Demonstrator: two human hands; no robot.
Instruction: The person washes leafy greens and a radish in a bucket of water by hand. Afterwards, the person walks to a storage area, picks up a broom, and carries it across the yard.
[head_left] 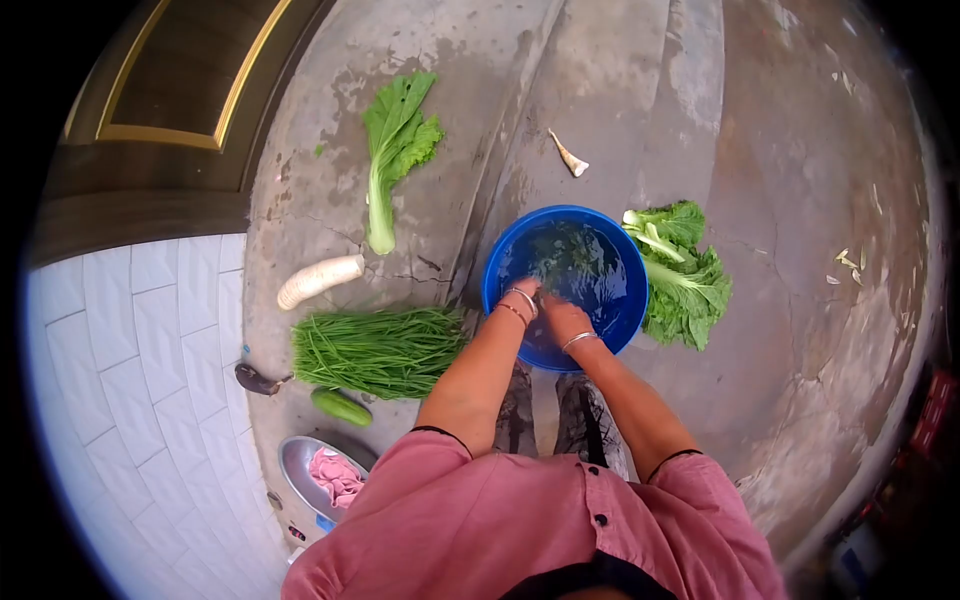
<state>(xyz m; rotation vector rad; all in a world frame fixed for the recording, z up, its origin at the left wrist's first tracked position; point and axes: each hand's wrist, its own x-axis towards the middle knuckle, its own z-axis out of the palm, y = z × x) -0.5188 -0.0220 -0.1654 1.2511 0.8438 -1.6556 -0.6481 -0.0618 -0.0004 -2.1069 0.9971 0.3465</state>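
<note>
Both my hands reach down into a blue basin (496, 255) of water that stands on the concrete floor. My left hand (527, 290) is at the basin's left side, its fingers under the water. Close beside it, my right hand (562, 315) also dips in, and its fingers are hidden too. Green leafy bits (575, 250) float or lie in the water just beyond the hands. Whether either hand grips anything cannot be made out. Leafy green cabbage (690, 285) lies against the basin's right side.
Left of the basin lie a bundle of chives (380, 350), a white radish (320, 281), a cucumber (341, 406), an eggplant (258, 379) and a leafy green (390, 150). A cut root end (568, 153) lies beyond. A metal bowl (297, 463) holds a pink cloth (336, 476).
</note>
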